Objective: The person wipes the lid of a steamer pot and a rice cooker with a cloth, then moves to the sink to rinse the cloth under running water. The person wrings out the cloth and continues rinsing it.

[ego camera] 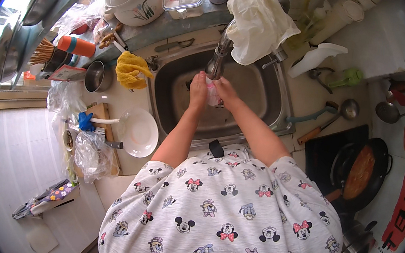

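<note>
Both hands are over the steel sink (241, 126), just below the spout of the metal faucet (217, 61). Between them is a small whitish and pink thing (214, 92), perhaps a bowl or a bag; its kind cannot be told. My left hand (199, 91) is at its left side, fingers up by the spout. My right hand (226, 93) holds its right side, with the fingertips partly hidden under the spout. A pale crumpled cloth (260, 24) hangs over the faucet. Some dark bits lie in the sink.
Left of the sink stand a white plate (138, 133), a cutting board (101, 111) with a knife (113, 144), a steel pot (98, 76) and a yellow cloth (131, 71). To the right are a ladle (350, 108), a green-blue brush (311, 114) and a wok with red food (360, 174) on a black cooktop.
</note>
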Available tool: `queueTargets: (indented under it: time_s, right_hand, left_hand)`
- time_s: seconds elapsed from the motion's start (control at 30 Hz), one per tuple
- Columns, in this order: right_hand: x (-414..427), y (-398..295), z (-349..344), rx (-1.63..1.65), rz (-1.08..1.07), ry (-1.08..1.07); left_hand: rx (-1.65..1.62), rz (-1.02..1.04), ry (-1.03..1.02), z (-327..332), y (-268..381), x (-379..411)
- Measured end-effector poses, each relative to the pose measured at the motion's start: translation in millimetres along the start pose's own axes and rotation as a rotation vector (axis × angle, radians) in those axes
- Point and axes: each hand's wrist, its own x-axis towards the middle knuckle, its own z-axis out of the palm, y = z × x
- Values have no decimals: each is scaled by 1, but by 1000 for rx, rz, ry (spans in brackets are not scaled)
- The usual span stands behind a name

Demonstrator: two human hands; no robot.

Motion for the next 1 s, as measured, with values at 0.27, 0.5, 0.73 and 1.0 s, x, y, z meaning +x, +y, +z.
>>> queueTargets:
  time_s: [0.27,0.5,0.73,1.0]
  right_hand:
    - [-11,-20,-15,-283,-73,5]
    - [-43,-42,-16,-836,-614,-342]
    - [-29,-36,-46,-443,-281,168]
    - [-10,-34,-36,-713,-348,-51]
  left_hand:
    - [-509,-728,-198,-26,25,-25]
    - [-988,-725,-306,-18,-4,-1]
    - [-1182,-727,-402,-12,-14,6]
    - [-1086,-773,-457,1,16,-9]
